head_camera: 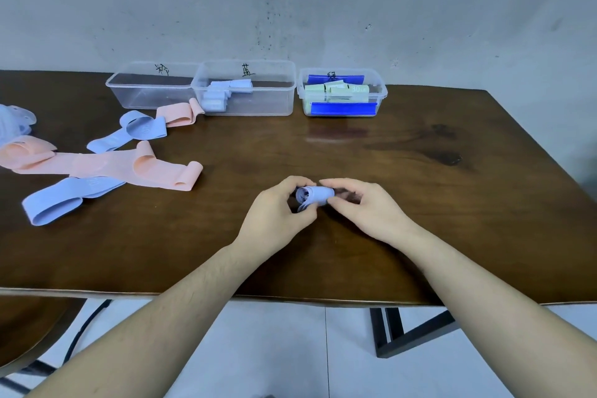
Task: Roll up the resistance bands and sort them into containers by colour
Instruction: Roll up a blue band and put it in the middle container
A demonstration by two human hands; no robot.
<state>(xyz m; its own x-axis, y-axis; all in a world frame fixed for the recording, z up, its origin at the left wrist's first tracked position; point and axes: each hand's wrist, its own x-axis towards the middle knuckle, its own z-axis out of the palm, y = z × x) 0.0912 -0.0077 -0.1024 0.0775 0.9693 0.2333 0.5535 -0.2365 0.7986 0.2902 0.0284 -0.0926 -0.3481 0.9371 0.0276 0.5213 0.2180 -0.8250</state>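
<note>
A light blue band roll [318, 195] sits between both hands just above the middle of the brown table [420, 203]. My left hand [277, 213] grips its left end, where the coiled layers show. My right hand [365, 207] pinches its right end. Three clear containers line the back edge: the left container [129, 97] holds nothing visible, the middle container [277, 103] holds rolled light blue bands, and the right container [382, 90] holds pale green rolls. Unrolled pink bands [106, 165] and light blue bands [51, 207] lie in a loose pile at the left.
A pale, ribbed object [13, 119] lies at the table's far left edge. A grey wall stands right behind the containers. Below the table's front edge I see a black cable [84, 329], a dark metal table leg [416, 333] and white floor.
</note>
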